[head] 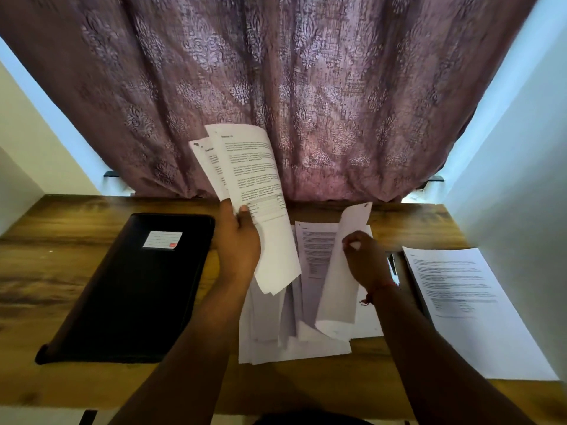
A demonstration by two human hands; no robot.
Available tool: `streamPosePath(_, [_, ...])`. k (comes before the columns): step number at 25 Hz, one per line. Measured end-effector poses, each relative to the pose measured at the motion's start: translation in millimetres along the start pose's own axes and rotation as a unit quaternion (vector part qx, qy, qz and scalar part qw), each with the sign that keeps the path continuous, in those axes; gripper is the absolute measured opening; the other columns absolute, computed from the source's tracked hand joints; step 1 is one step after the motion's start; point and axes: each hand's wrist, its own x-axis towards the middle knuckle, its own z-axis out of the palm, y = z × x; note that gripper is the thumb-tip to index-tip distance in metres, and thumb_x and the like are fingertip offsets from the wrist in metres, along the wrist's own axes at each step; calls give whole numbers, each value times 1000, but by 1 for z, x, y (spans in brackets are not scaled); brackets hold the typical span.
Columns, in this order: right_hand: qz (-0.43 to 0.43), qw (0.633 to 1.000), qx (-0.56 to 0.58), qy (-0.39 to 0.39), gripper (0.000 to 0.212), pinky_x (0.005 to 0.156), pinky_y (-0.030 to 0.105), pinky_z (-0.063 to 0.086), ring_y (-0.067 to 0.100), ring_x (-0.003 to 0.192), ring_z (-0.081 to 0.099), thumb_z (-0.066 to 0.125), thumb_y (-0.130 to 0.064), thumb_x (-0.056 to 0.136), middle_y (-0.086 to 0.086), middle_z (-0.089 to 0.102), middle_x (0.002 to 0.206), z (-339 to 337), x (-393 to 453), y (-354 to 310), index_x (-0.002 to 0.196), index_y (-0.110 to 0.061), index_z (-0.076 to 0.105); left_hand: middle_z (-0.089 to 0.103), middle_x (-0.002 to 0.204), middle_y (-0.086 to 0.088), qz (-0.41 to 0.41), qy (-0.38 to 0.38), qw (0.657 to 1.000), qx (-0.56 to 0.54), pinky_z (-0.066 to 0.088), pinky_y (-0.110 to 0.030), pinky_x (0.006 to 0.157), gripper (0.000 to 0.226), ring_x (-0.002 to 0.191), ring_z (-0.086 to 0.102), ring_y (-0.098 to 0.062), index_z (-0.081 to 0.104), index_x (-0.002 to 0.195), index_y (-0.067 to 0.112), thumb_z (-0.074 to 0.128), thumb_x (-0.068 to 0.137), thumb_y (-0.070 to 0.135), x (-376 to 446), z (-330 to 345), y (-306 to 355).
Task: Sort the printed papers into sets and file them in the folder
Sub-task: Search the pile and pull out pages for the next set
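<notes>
On a wooden desk (306, 391), a loose pile of printed papers (276, 338) is lying between a closed black folder (132, 289) at left and another stack (469, 305) at right, while the right hand (366, 259) is pinching one sheet (340, 271) and the left hand (237, 243) is gripping a raised, fanned set of pages (254, 185) farther back.

You see white papers (313, 271) with black print, a black folder (129, 289) with a white-and-red label (162, 240), a brown wood-grain desk (46, 271), and a mauve damask curtain (276, 72).

left grip (237, 240) holding sheets (257, 191), right grip (365, 259) pinching page (340, 283)
</notes>
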Motion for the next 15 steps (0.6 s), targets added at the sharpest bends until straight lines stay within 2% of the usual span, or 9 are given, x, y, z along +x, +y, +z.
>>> streamPosePath(4, [-95, 981, -148, 78, 16, 80, 39, 54, 31, 100, 64, 51, -17, 97, 10, 66, 113, -25, -3, -32, 112, -17, 59, 58, 124, 15, -6, -89, 996, 17, 42, -2, 76, 35, 108, 57, -3, 48, 140, 22, 43, 105, 21, -10, 13, -10])
streamPosePath(7, [-185, 953, -226, 77, 21, 81, 42, 57, 30, 104, 65, 53, -15, 95, 6, 63, 117, -20, -9, -51, 115, -18, 59, 58, 123, 18, -2, -158, 985, 64, 46, -15, 86, 40, 118, 60, -14, 42, 145, 26, 43, 105, 24, -17, 22, -17])
streamPosePath(9, [-215, 954, -202, 52, 21, 80, 39, 57, 26, 102, 65, 55, -15, 93, 3, 62, 116, -10, -15, -55, 113, -19, 62, 55, 134, 12, 31, -218, 967, 130, 43, -17, 93, 52, 124, 56, -17, 26, 154, 28, 42, 105, 22, -26, 27, -11])
streamPosePath(12, [-201, 971, -119, 45, 19, 85, 37, 56, 22, 100, 65, 60, -21, 93, 2, 64, 113, 0, -17, -55, 112, -17, 62, 48, 148, -6, 117, -273, 926, 234, 44, -25, 90, 69, 118, 60, -25, -6, 155, 36, 40, 105, 22, -43, 39, 12])
streamPosePath(14, [-180, 978, -66, 78, 22, 87, 39, 55, 23, 104, 64, 61, -21, 93, 4, 65, 116, 0, -14, -51, 114, -16, 61, 44, 151, -6, 137, -283, 922, 227, 46, -31, 97, 71, 122, 58, -25, -10, 154, 36, 40, 105, 23, -47, 45, 20])
streamPosePath(15, [-174, 978, -57, 100, 22, 85, 37, 54, 24, 104, 63, 59, -20, 93, 5, 64, 116, -2, -12, -50, 114, -15, 61, 42, 153, -3, 114, -285, 929, 205, 45, -34, 102, 69, 127, 55, -23, -6, 156, 35, 40, 105, 24, -46, 45, 20])
